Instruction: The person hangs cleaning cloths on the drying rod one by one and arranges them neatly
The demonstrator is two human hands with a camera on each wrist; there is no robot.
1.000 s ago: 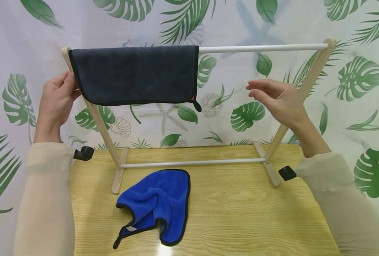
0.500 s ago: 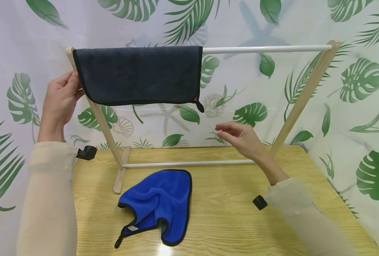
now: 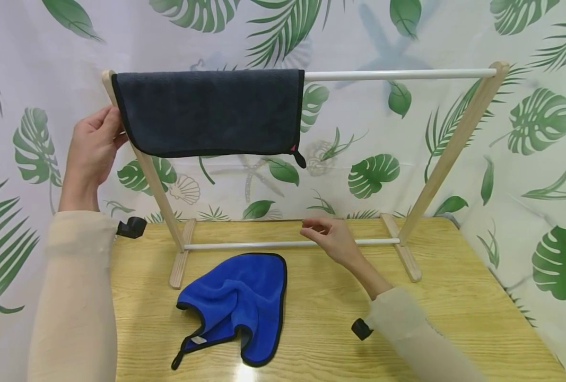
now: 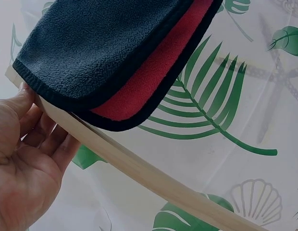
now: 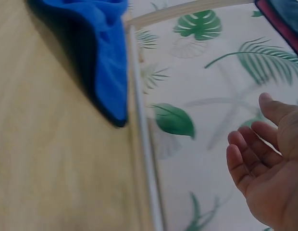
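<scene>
A dark grey towel with black edging hangs folded over the top bar of a wooden rack, along its left half. My left hand grips the rack's left post beside the towel's edge, thumb in front and fingers behind. In the left wrist view, a red layer shows under the grey one. My right hand is in the air near the lower bar, loosely curved and holding nothing. Before it, to the left, a crumpled blue towel with black edging and a hanging loop lies on the table.
The white top bar runs bare to the right post. A white lower bar joins the feet, close behind the blue towel. The wooden table ends before a leaf-patterned cloth at the back.
My right hand has come down and left from beside the right post to near the lower bar. My left hand stays at the left post; both towels lie as before.
</scene>
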